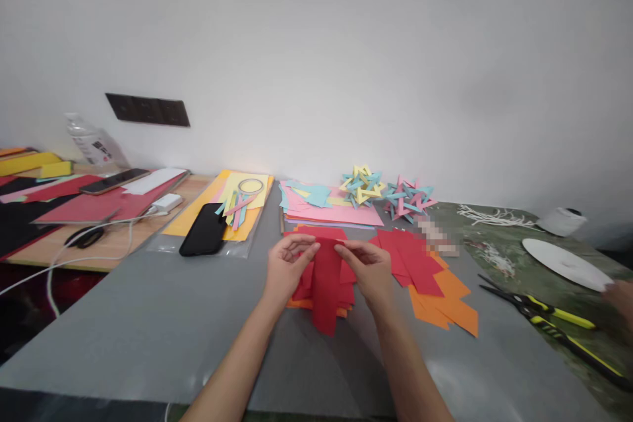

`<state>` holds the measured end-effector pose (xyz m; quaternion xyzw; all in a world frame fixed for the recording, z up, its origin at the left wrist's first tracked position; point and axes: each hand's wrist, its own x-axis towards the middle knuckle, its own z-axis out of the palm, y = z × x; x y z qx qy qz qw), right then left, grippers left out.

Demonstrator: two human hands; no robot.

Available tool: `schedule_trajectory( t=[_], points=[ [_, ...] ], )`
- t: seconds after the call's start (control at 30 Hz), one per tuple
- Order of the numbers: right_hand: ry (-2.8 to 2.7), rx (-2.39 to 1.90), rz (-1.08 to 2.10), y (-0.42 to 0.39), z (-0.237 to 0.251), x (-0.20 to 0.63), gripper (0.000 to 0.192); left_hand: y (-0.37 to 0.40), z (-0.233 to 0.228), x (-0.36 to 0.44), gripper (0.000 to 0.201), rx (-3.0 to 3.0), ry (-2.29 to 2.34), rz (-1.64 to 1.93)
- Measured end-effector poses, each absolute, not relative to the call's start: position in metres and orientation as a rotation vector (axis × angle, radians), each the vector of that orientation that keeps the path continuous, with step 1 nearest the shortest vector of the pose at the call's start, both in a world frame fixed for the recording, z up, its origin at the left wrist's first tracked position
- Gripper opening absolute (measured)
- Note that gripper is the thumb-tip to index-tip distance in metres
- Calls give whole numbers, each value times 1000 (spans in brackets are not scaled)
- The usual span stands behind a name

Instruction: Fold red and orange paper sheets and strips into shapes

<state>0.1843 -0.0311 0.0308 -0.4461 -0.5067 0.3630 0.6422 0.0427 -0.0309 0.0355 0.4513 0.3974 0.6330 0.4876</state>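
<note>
In the head view, the left hand (294, 264) and the right hand (368, 270) pinch the red strip (325, 297) between thumbs and fingers, one at each upper corner. The strip lies between the two hands and runs down toward the wearer, its lower end reaching past the near side of the red and orange pile (347, 295); whether it touches the pile there cannot be told. Grey counter (198, 316) stretches left from the left wrist to the counter's slanting left edge, with the phone (204, 229) farther back. Its near edge passes under the forearms. To the right, red sheets (418, 270) sit just beside the right hand, overlapping orange sheets (445, 300). Beyond the hands, the pink stack (341, 214) limits room toward the wall (316, 66).
</note>
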Motion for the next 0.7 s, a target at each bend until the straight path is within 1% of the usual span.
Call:
schedule_trajectory(
  t=[0.27,0.5,0.7],
  points=[
    [-1102,-994,856,-29,31,184,11,-32,37,43,18,1028,983,1522],
    [-1054,-1015,867,-31,32,184,13,-31,37,42,29,1045,981,1493],
    [-1066,-1032,872,-30,32,184,13,-32,40,41,31,1040,993,1477]
  ],
)
